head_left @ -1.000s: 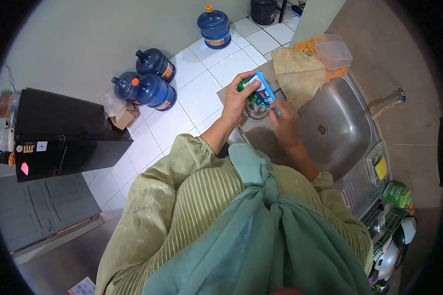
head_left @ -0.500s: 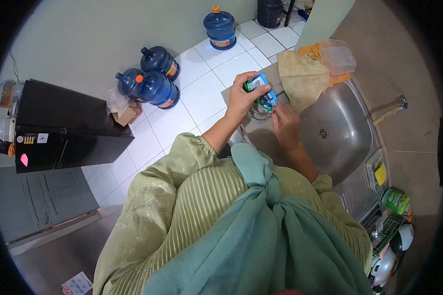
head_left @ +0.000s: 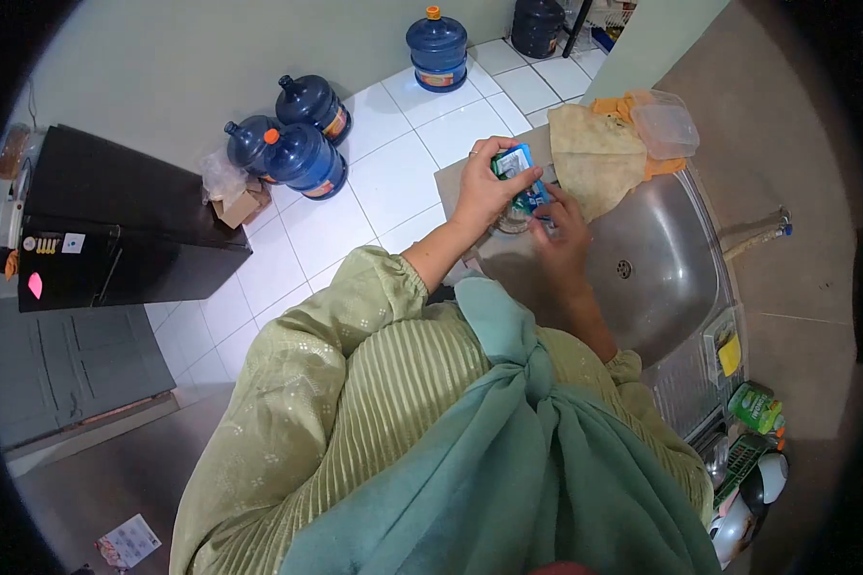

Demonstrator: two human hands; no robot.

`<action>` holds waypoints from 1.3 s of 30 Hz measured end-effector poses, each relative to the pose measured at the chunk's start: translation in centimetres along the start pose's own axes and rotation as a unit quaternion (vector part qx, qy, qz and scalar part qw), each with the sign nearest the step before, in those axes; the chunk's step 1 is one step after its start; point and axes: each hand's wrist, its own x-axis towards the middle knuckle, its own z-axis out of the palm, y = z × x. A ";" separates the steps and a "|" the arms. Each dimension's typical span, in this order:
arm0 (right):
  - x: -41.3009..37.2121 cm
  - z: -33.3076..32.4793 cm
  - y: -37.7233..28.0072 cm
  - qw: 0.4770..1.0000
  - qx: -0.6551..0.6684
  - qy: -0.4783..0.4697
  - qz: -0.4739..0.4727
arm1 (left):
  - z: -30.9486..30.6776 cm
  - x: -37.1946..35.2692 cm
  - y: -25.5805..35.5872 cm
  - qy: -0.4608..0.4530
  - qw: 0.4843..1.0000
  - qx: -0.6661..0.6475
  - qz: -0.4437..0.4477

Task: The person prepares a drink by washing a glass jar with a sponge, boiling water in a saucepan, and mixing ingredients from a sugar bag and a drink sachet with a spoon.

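A blue-and-green sachet (head_left: 522, 180) is held up by my left hand (head_left: 489, 184), its thumb pressed across the front. My right hand (head_left: 566, 240) is at the lower corner of the sachet, with thumb and fingertips closed around that edge. Motion softens these fingers, so the exact grip is hard to make out. Just below the sachet, a clear glass container (head_left: 513, 223) stands on the counter (head_left: 499, 259), partly hidden by my hands.
To the right is a steel sink (head_left: 666, 273) under a tap (head_left: 762, 235). A tan cloth (head_left: 594, 158) and a clear plastic box (head_left: 665, 126) lie at its far end. Dishes (head_left: 738, 522) crowd the near right. Water jugs (head_left: 307, 163) and a black fridge (head_left: 125, 220) stand left.
My right hand's fingers have shifted at the sachet's corner and blurred. The sachet is still in my left hand. The whole view has shifted slightly.
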 end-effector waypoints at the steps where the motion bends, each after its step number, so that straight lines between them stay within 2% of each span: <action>1: 0.0 -0.2 0.1 1.000 0.015 -0.002 0.022 | 0.0 0.0 -0.1 0.003 1.000 0.000 -0.001; 3: 0.0 -0.2 -0.1 0.999 0.031 -0.005 0.044 | 0.0 0.1 -0.4 -0.001 1.000 0.009 -0.003; 5: 0.3 -0.1 -0.9 0.990 0.080 0.017 0.117 | 0.0 0.1 -0.7 -0.004 1.000 0.007 0.001; 7: 0.1 0.2 -0.1 0.991 0.082 0.010 0.108 | -0.1 0.1 -0.6 -0.008 1.000 0.006 0.004; 9: 0.1 0.2 -0.1 0.992 0.083 0.004 0.100 | -0.3 0.0 -0.2 -0.052 0.998 -0.040 -0.023; 10: 0.2 0.1 -0.4 0.989 0.081 -0.012 0.119 | -0.4 -0.1 0.2 -0.051 0.998 -0.040 -0.023; 12: 0.2 0.2 -0.3 0.987 0.078 -0.027 0.138 | -0.6 -0.4 0.6 -0.103 0.987 -0.117 -0.047; 13: 0.0 0.4 0.4 0.989 0.085 -0.022 0.123 | -0.7 -0.4 0.7 -0.103 0.987 -0.117 -0.047; 15: 0.0 0.4 0.4 0.990 0.091 -0.017 0.107 | -0.8 -0.4 1.0 -0.117 0.990 -0.082 0.012; 19: 0.2 0.4 0.1 0.987 0.106 -0.025 0.120 | -1.2 -0.6 1.4 -0.115 0.987 -0.108 0.005; 21: 0.1 0.5 0.1 0.989 0.099 -0.025 0.107 | -1.3 -0.7 1.2 -0.134 0.979 -0.147 -0.038; 28: 0.1 0.4 -0.4 0.988 0.071 -0.054 0.125 | -1.3 -1.0 0.2 -0.143 0.978 -0.149 -0.021; 30: 0.1 0.5 -0.5 0.986 0.075 -0.060 0.133 | -1.3 -1.0 0.5 -0.197 0.975 -0.080 0.057; 31: -0.1 0.8 -0.1 0.987 0.085 -0.043 0.133 | -1.4 -0.9 0.9 -0.197 0.975 -0.080 0.058; 33: -0.4 1.2 0.5 0.986 0.096 -0.025 0.132 | -1.6 -0.8 1.5 -0.249 0.956 0.019 0.153; 34: -0.4 1.1 0.8 0.990 0.078 -0.031 0.114 | -1.7 -0.7 1.3 -0.248 0.956 0.019 0.155; 36: -0.3 1.0 1.0 0.993 0.060 -0.037 0.096 | -1.9 -0.5 1.2 -0.201 0.977 -0.010 0.076; 37: -0.2 0.9 0.8 0.990 0.065 -0.035 0.117 | -1.9 -0.5 1.3 -0.202 0.976 -0.010 0.076; 39: 0.2 0.4 0.1 0.987 0.071 -0.033 0.138 | -2.1 -0.7 1.4 -0.175 0.980 -0.090 0.023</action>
